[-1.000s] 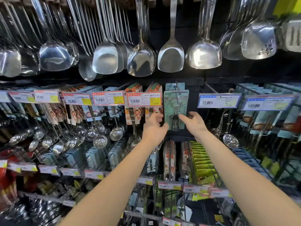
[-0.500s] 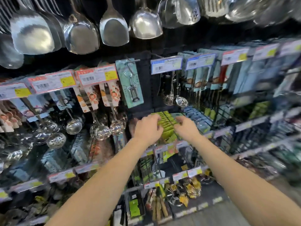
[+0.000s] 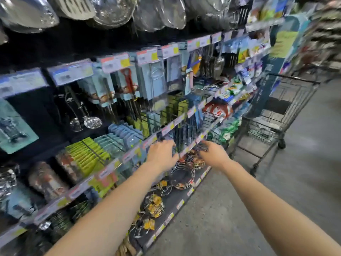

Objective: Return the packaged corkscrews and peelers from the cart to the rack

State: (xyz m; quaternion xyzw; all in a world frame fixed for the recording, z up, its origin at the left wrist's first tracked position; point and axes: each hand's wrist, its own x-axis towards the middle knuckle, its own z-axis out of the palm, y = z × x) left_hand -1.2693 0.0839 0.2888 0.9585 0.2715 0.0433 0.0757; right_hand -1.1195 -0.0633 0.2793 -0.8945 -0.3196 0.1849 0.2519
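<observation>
A teal-carded packaged corkscrew (image 3: 14,124) hangs on the rack (image 3: 103,39) at the far left. My left hand (image 3: 161,154) and my right hand (image 3: 214,155) are both stretched out in front of the rack's middle shelves, fingers loosely apart, and neither holds anything. A dark wire shopping cart (image 3: 276,115) stands in the aisle at the right, beyond my right hand. What lies in the cart is too blurred to make out.
Steel ladles and spatulas (image 3: 110,10) hang along the top. Carded utensils (image 3: 127,84) fill the hooks, with green and blue packs (image 3: 86,154) on the shelf below. Wire baskets (image 3: 181,175) sit on the bottom shelf. Grey concrete floor (image 3: 239,209) runs along the right.
The view has swung right, away from the hung corkscrew toward the cart. Both hands have left the corkscrew card and dropped lower, holding nothing.
</observation>
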